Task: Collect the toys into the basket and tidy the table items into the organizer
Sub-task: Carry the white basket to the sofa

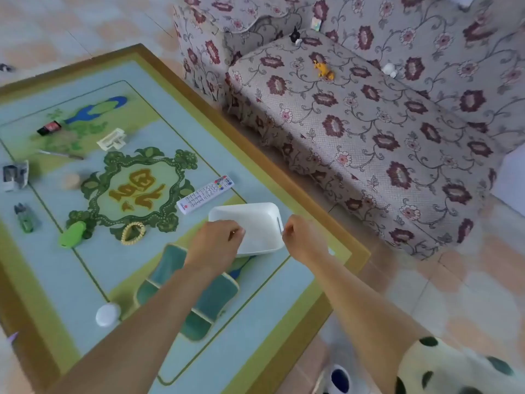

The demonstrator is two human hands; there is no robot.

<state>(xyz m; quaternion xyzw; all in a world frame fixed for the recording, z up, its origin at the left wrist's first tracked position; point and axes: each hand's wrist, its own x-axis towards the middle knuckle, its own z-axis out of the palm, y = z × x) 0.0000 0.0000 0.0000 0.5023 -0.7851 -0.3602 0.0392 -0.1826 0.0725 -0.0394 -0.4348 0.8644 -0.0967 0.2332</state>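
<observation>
Teal organizer (210,302) lies on the bench (270,297), just nearer than the white basket (250,220). The left hand (216,243) grips the basket's left end and the right hand (304,240) seemingly pinches its right handle. The basket's long axis spans hand to hand, both arms extended. The yellow toy (322,70) sits on the sofa (369,123), well beyond the basket.

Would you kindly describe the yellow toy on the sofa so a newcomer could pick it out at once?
Start at the floral sofa beside the low table. Three small toys lie on its seat cushion, and the yellow toy is the middle one. It alone is bright orange-yellow; its neighbours are a black-and-white toy and a white toy.
</observation>
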